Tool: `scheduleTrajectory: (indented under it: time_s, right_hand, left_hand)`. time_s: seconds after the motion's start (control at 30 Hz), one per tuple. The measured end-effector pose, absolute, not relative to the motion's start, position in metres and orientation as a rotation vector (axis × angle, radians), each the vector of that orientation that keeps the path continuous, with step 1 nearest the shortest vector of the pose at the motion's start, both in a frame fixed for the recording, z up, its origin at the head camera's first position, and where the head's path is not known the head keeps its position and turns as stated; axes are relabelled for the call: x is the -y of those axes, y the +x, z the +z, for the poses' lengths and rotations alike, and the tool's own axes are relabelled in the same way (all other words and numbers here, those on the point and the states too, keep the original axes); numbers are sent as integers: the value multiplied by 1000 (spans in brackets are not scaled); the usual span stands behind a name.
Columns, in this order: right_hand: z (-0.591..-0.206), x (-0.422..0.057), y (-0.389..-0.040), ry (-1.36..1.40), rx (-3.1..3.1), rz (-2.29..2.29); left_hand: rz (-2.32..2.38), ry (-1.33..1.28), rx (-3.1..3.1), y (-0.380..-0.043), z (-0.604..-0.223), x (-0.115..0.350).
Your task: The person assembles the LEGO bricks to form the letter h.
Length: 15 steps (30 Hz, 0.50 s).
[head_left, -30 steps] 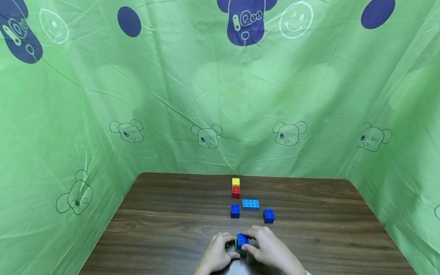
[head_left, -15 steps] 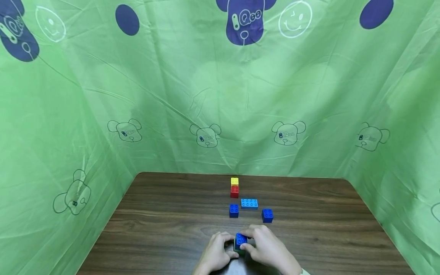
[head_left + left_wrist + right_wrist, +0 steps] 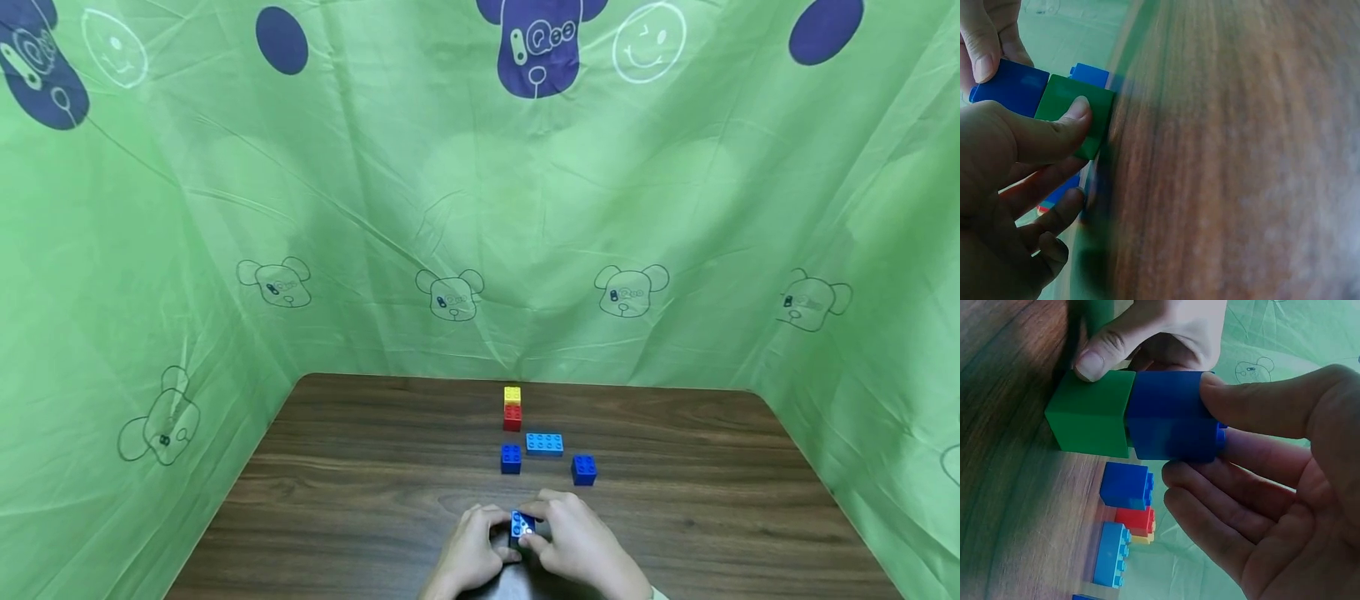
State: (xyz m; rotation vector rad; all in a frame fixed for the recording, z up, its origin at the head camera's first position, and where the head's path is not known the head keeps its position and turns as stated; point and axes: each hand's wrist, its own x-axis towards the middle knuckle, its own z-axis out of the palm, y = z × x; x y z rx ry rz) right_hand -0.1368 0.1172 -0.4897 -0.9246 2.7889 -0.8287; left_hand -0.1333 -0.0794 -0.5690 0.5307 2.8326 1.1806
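Observation:
Near the front of the table, my left hand (image 3: 472,550) pinches a green toy brick (image 3: 1088,419) between thumb and fingers. On top of it sits a dark blue brick (image 3: 1169,419), which my right hand (image 3: 576,537) pinches with its thumb and fingertips. In the right wrist view a thin seam runs between the two bricks, slightly wider at one edge; whether they are fully pressed together I cannot tell. From the head view the blue brick hides most of the green one. The left wrist view shows my left thumb (image 3: 1069,128) lying flat across the green side.
Beyond the hands stand two dark blue bricks (image 3: 511,459) (image 3: 584,470) and a longer light blue brick (image 3: 544,444). Farther back are a red brick (image 3: 512,418) and a yellow brick (image 3: 512,395). Green printed cloth (image 3: 360,333) encloses the brown wooden table (image 3: 360,467) at back and sides.
The blue brick has shifted slightly left and tilted over the green brick, whose edge shows less in the head view. My right hand moved slightly left with it; my left hand stayed nearly still.

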Motion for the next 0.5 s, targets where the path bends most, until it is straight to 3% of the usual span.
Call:
scheduleTrajectory:
  time_s: [0.5]
  right_hand:
    - [-488, -115, -142, -848, -2770, -817]
  left_hand:
    - [1162, 537, -2865, -133, -570, 79]
